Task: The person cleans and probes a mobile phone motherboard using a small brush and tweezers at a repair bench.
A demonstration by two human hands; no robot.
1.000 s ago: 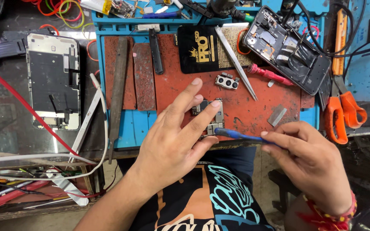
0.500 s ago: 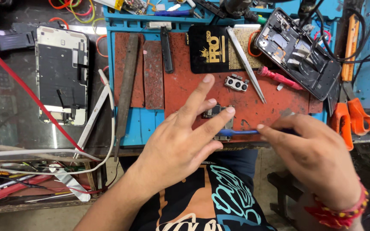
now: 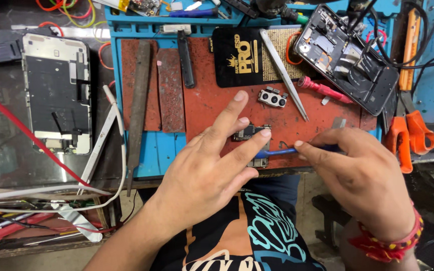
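The left hand [image 3: 212, 170] pins a small dark circuit board [image 3: 249, 134] flat to the red work mat [image 3: 202, 100] (fingers spread, not clenched), while the right hand [image 3: 362, 170] grasps a slim blue pry tool [image 3: 277, 152] touching it.

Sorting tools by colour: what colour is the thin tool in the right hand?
Blue; the tool shows best in the head view, held by the right hand.

Rust-red mat [image 3: 212, 103] in a blue tray [image 3: 159, 150]; blue tool [image 3: 277, 152]; orange scissors [image 3: 410, 133]; red screwdriver [image 3: 324, 90]; black-and-gold card [image 3: 237, 57]; red wristband [image 3: 387, 243].
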